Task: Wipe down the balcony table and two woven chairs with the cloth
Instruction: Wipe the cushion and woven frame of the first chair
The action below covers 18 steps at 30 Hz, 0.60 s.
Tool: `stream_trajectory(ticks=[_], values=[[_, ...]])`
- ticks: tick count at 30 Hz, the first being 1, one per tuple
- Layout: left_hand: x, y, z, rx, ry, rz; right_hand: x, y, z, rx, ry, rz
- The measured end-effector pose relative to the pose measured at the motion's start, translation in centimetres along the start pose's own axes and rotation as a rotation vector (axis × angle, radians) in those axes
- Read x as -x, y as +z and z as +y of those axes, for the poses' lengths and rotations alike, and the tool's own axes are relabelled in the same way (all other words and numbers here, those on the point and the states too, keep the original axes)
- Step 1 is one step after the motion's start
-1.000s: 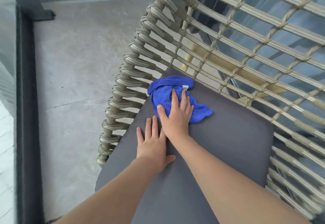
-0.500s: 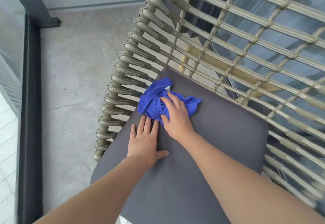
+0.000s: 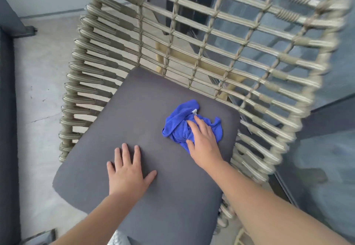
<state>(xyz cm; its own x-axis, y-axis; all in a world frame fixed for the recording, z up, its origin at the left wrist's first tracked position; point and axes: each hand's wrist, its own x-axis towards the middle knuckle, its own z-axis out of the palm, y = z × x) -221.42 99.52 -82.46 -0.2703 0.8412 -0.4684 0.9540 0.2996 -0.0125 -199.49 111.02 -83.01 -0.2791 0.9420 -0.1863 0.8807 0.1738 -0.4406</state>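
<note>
Your right hand (image 3: 203,141) slides the crumpled blue cloth (image 3: 178,127) rightward across the dark grey seat cushion (image 3: 146,106), fingers flat on it, left hand (image 3: 125,173) flat, steadying, so wiping continues.

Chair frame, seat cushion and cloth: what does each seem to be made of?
Chair frame: looks like synthetic rattan or cord, beige and matte, ribbed strands wrapped at the joints. Seat cushion: dark grey matte fabric, smooth, with soft rounded edges. Cloth: bright blue, fuzzy, probably microfibre, crumpled, with a small white tag.
</note>
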Motion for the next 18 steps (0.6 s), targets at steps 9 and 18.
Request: stream_trajectory(ticks=[9,18], values=[[1.8,-1.1,2.2,-0.016,-0.011,-0.102,3.6,-1.9,4.2,0.065,0.285,-0.057],[6.0,0.3,2.8,-0.009,0.097,-0.122,8.9,-0.4,4.5,-0.137,0.356,0.108]])
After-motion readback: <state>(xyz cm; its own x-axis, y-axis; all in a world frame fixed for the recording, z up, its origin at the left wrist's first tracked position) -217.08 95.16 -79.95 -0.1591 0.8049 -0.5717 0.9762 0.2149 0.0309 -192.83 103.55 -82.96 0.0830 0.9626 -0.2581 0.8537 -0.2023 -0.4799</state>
